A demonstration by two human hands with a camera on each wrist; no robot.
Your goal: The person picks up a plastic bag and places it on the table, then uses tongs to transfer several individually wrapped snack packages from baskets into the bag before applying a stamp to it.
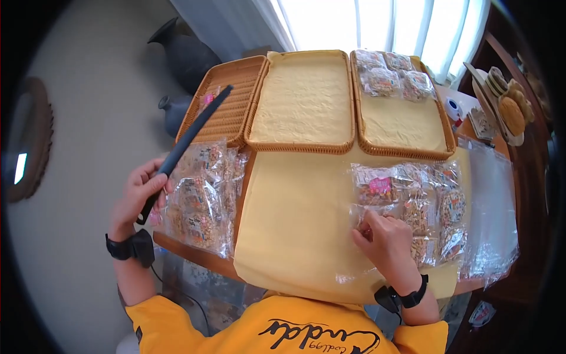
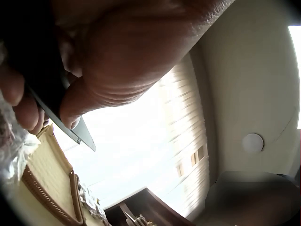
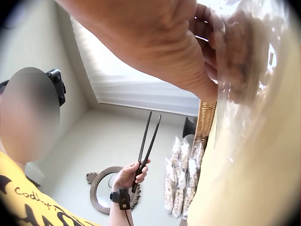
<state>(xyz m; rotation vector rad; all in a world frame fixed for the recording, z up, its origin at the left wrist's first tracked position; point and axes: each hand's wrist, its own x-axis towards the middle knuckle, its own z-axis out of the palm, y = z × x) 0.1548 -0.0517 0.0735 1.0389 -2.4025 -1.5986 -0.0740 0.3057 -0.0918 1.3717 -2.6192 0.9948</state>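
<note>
My left hand [image 1: 144, 184] holds long black tongs [image 1: 191, 133], raised at a slant over the left side of the table. Their two arms stand apart in the right wrist view. At the table's right, my right hand [image 1: 388, 239] has its fingers curled at the near-left edge of a clear plastic bag [image 1: 420, 206]. Inside this bag lie several wrapped nut-like packets, one with a pink label [image 1: 380, 184]. The right wrist view shows the bag's film [image 3: 235, 117] against the thumb, with some fingers hidden behind the hand.
At the back stand a bare wicker basket [image 1: 236, 88] with one small pink packet, a paper-lined basket [image 1: 303, 100], and a third basket [image 1: 404, 133] with several packets. Filled bags [image 1: 197, 194] lie left; flat clear bags [image 1: 489, 218] lie right. Yellow paper [image 1: 295, 224] covers the table's middle.
</note>
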